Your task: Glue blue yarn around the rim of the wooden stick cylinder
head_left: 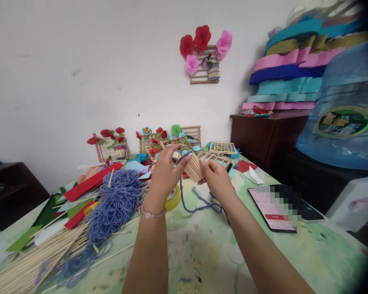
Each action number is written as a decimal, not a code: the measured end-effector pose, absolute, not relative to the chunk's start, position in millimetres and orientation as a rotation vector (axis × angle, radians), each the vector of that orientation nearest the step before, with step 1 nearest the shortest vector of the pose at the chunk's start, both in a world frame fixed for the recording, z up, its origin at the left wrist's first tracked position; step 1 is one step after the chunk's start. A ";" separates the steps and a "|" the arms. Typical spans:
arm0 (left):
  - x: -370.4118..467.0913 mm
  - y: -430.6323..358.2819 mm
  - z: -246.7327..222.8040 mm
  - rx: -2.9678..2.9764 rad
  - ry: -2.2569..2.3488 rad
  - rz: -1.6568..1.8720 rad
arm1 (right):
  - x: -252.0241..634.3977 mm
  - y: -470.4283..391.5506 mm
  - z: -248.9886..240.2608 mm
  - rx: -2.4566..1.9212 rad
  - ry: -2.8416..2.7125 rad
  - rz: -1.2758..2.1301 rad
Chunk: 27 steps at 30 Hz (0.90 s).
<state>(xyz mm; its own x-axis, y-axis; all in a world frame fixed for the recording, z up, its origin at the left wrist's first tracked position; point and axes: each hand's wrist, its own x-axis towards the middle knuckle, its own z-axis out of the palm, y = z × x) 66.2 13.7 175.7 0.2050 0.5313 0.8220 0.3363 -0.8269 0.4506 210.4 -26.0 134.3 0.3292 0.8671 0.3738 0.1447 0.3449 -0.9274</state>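
Observation:
Between my two hands, above the table, is a small panel of short wooden sticks (194, 168) set side by side. My left hand (169, 167) pinches blue yarn (184, 157) at the panel's upper left edge, its index finger raised. My right hand (216, 176) grips the panel's right edge between thumb and fingers. From the panel the yarn hangs down and loops across the table toward my right forearm. Behind my left wrist, partly hidden, lies a roll of yellowish tape (173, 199).
Left lie a heap of blue yarn (118, 202), long wooden sticks (33, 257) and red paper (92, 181). Stick frames with paper flowers (159, 141) stand at the wall. Phones (272, 210) lie right, near a big water bottle (343, 110) and a dark cabinet (251, 139).

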 end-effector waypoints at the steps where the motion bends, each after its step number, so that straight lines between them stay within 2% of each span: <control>1: 68.5 14.4 174.6 2.329 0.839 1.639 | 209.4 -27.6 134.8 -1.151 -1.189 0.628; 6: 71.8 17.7 168.8 2.273 0.835 1.612 | 206.3 -36.2 140.2 -1.292 -1.316 0.485; 11: 72.7 20.4 164.1 1.927 0.928 1.539 | 203.5 -39.9 143.5 -1.394 -1.385 0.354; 22: 70.1 26.8 170.0 1.502 0.679 1.164 | 209.1 -39.7 142.8 -1.435 -1.376 0.356; 24: 69.4 26.5 171.5 1.421 0.634 1.251 | 209.7 -39.8 143.9 -1.443 -1.395 0.347; 27: 66.0 28.5 171.8 1.329 0.629 1.643 | 208.0 -40.9 145.8 -1.476 -1.443 0.325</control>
<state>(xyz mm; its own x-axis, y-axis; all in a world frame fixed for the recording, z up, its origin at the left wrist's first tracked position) 66.0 28.5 171.8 -0.0137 0.8742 0.4853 -0.3267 -0.4626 0.8241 208.0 -40.9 145.8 0.2502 0.8650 0.4349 0.5948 0.2171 -0.7740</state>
